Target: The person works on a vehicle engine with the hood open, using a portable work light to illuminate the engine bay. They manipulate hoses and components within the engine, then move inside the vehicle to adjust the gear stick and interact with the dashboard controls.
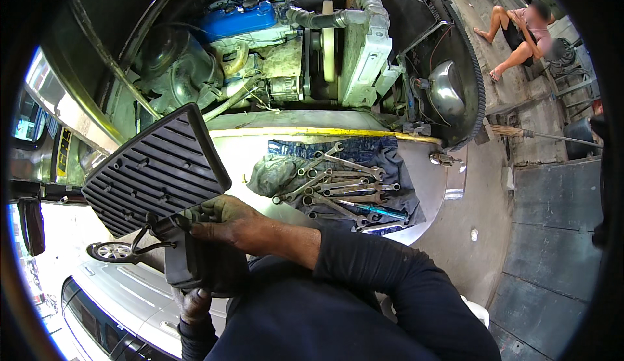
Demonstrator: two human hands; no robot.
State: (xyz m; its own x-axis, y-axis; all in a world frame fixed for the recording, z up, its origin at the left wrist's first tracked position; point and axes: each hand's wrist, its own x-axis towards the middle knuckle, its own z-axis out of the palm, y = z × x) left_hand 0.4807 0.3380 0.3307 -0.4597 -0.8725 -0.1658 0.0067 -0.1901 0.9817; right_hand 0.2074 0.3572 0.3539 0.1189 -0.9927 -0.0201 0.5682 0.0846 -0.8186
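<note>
In front of my body, at lower left, I hold a black box-shaped part (203,265) with a dark cable loop (138,239) at its top. My right hand (229,221) is closed over its upper end, fingers curled near the cable. From below, my left hand (195,306) grips the box; its thumb shows and its other fingers are hidden. Just above my right hand a large black ribbed panel (156,171) stands tilted, its lower edge close to my fingers. Whether the panel is joined to the box I cannot tell.
Several wrenches (338,184) and a blue-handled tool (376,210) lie on a dark cloth (270,172) over the bodywork. Beyond is an open engine bay with a blue engine cover (240,20). A silver car (123,296) stands left. Another person (525,39) sits far right.
</note>
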